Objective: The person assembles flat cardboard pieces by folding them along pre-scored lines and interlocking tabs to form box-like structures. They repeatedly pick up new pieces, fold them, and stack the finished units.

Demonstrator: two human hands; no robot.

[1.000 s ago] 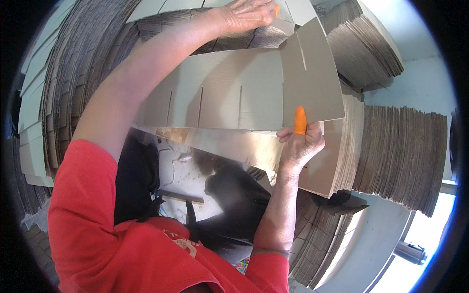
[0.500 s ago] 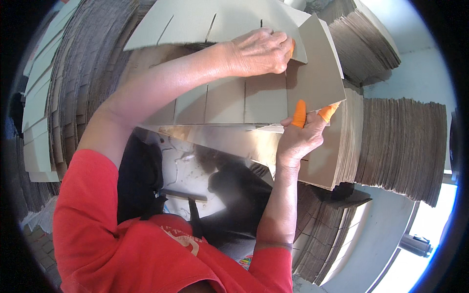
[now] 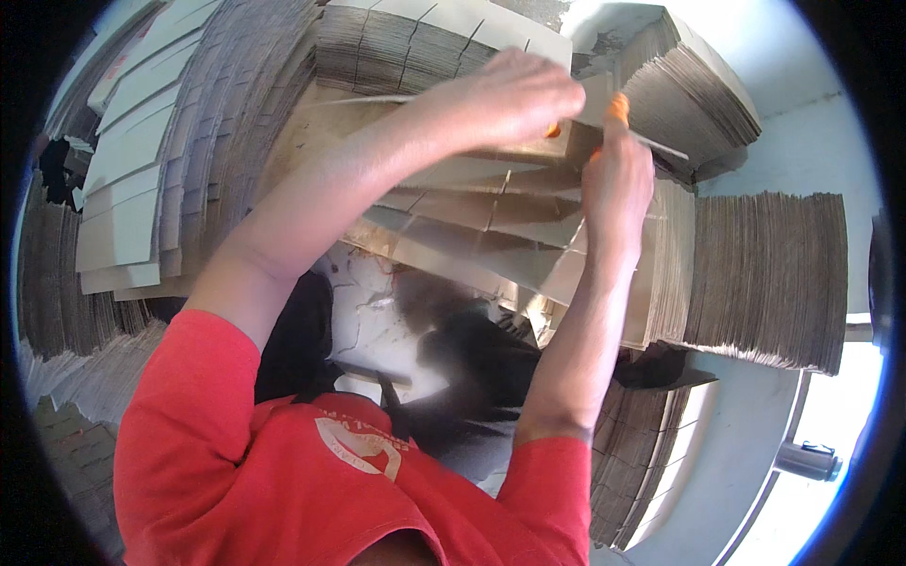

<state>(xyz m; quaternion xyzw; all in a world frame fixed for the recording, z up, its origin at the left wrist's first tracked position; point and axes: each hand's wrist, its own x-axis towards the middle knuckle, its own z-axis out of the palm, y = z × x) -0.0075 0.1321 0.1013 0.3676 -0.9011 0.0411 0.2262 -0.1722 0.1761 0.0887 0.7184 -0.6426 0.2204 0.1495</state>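
Observation:
My left hand (image 3: 528,99), curled with an orange finger cover showing beneath it, grips a slotted cardboard sheet (image 3: 363,100) that is seen nearly edge-on. The sheet's other end comes out beside my right hand (image 3: 618,179), which is also closed on it. An orange cover on one of the right fingers points upward. Below both hands, more slotted cardboard sheets (image 3: 453,212) lie slanted over a brownish board; motion blurs them. My fingertips are partly hidden, so the exact grip is hard to make out.
Beyond my hands stands a stack of slotted cardboard (image 3: 377,47). Tall stacks (image 3: 203,123) line the left side. More bundles (image 3: 764,274) stand at the right by a pale wall, with another stack (image 3: 684,90) at the far right. A grey cylinder (image 3: 807,462) sits lower right.
My right hand has moved up and away from me. The sheet has tipped from a broad face to nearly edge-on, uncovering the stack behind. The view has shifted slightly.

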